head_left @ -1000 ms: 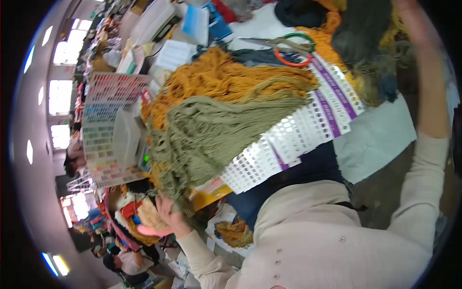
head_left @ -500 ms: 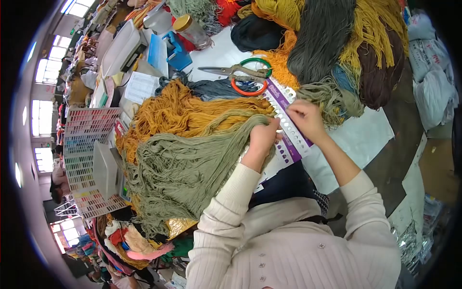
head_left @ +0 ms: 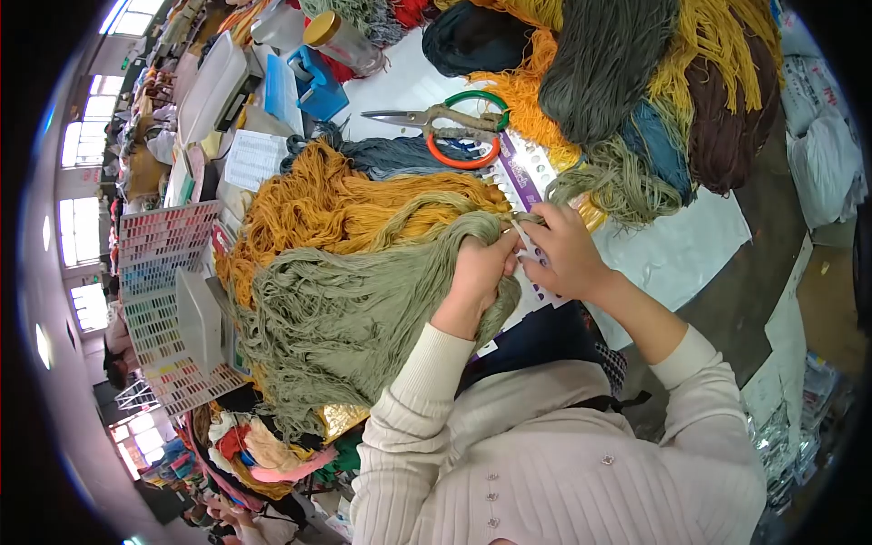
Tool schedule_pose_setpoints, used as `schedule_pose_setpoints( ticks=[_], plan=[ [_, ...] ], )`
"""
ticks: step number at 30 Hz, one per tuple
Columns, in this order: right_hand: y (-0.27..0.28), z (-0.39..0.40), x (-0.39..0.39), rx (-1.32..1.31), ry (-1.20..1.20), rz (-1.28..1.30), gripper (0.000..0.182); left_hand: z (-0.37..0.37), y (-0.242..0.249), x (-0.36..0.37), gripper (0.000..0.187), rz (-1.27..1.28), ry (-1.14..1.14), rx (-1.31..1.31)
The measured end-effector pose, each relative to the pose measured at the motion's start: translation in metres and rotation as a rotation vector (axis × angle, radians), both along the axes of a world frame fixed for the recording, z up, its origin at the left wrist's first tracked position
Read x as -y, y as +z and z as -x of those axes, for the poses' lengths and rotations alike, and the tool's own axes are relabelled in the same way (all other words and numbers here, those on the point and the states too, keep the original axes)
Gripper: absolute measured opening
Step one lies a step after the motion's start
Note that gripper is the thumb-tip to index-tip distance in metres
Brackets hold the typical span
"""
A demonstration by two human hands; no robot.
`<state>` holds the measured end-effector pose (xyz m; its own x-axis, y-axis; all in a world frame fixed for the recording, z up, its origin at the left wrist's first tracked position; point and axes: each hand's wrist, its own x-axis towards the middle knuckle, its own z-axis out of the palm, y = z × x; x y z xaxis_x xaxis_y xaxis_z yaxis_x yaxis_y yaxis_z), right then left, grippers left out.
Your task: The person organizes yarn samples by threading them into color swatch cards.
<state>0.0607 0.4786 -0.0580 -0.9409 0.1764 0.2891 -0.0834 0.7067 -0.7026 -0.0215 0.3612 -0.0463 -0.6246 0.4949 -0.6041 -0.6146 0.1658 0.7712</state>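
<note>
My left hand (head_left: 480, 272) is closed around the gathered end of a sage-green yarn hank (head_left: 354, 309), whose loose strands spread left over the table. My right hand (head_left: 570, 252) meets it, fingers pinched at the hank's end, where a thin white strip (head_left: 519, 238) shows between the hands. Beneath lies a purple-and-white card (head_left: 520, 171) with punched holes, partly hidden by my hands. Scissors (head_left: 427, 118) with one green and one orange handle rest beyond the card. Mustard-gold yarn (head_left: 300, 204) lies under and behind the green hank.
Dark grey yarn (head_left: 604, 73), brown yarn (head_left: 727, 127) and other hanks pile up at the back right. A lidded jar (head_left: 345, 44) and a blue holder (head_left: 318, 86) stand at the back left. A colour-swatch board (head_left: 168, 309) is at the left.
My right hand has moved left and down from the punched card to the hank's end beside my left hand. The view has shifted slightly.
</note>
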Motion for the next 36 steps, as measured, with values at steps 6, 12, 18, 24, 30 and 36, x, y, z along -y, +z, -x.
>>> schedule_pose_setpoints(
  ticks=[6, 12, 18, 24, 30, 36],
  plan=[
    [-0.005, 0.008, -0.013, -0.012, 0.015, 0.284, 0.027, -0.004, -0.009, -0.006, 0.009, 0.074, 0.000, -0.016],
    [-0.003, 0.012, -0.022, 0.020, 0.018, 0.321, 0.025, 0.009, 0.008, 0.017, 0.007, -0.122, 0.118, 0.016],
    [-0.008, 0.011, -0.013, -0.019, 0.046, 0.255, 0.026, 0.008, 0.014, 0.019, 0.010, -0.049, 0.054, 0.023],
    [-0.013, 0.007, -0.017, -0.068, 0.066, 0.182, 0.023, 0.001, 0.018, 0.035, 0.015, -0.404, 0.162, 0.420],
    [-0.018, 0.010, -0.013, 0.011, -0.033, 0.304, 0.021, 0.011, 0.028, 0.045, 0.025, -0.666, 0.025, 0.427],
    [-0.016, 0.017, -0.016, 0.043, -0.106, 1.004, 0.025, -0.002, 0.004, -0.008, 0.015, 0.100, -0.331, -0.234]
  ],
)
